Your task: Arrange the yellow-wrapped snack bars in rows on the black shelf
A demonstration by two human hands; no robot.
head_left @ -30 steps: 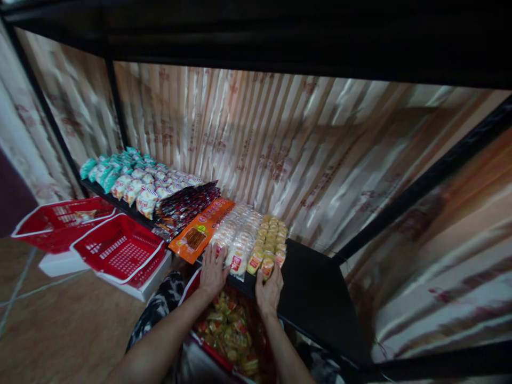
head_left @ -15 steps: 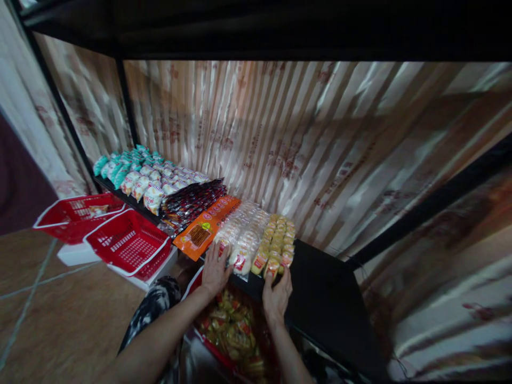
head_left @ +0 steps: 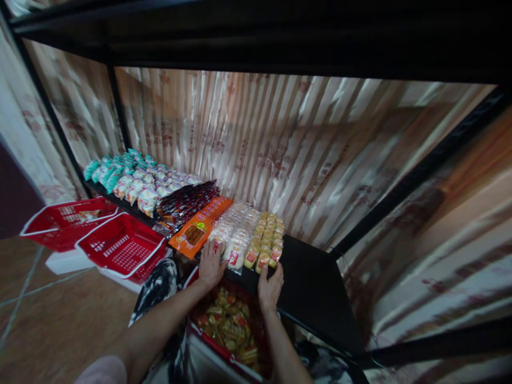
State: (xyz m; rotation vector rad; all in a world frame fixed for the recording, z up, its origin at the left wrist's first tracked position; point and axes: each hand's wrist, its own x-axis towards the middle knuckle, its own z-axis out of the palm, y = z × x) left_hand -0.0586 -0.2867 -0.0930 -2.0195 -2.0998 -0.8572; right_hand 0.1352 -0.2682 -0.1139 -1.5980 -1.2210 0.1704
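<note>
My left hand (head_left: 212, 265) lies with fingers spread against the front of the clear-wrapped white snack packs (head_left: 236, 250) on the black shelf. Beside them stand rows of yellow wrapped snack packs (head_left: 264, 241). My right hand (head_left: 271, 284) is at the front end of these yellow packs, thumb and fingers apart and touching the nearest ones. Below my hands, a red basket (head_left: 232, 360) holds many loose yellow-wrapped snacks (head_left: 229, 320). Left of the white packs lies a flat orange snack bag (head_left: 196, 232).
Dark red snack packets (head_left: 186, 205), white snack bags (head_left: 146, 200) and teal bags (head_left: 114, 180) line the shelf's left. Two red baskets (head_left: 128, 242) sit low at the left. Black shelf board (head_left: 316, 288) extends right; a post (head_left: 412, 176) and an upper shelf (head_left: 280, 42) frame it.
The camera view has shifted slightly, so the shelf appears a little further left. Both hands stay at the front of the packs, the right hand's fingers slightly more spread.
</note>
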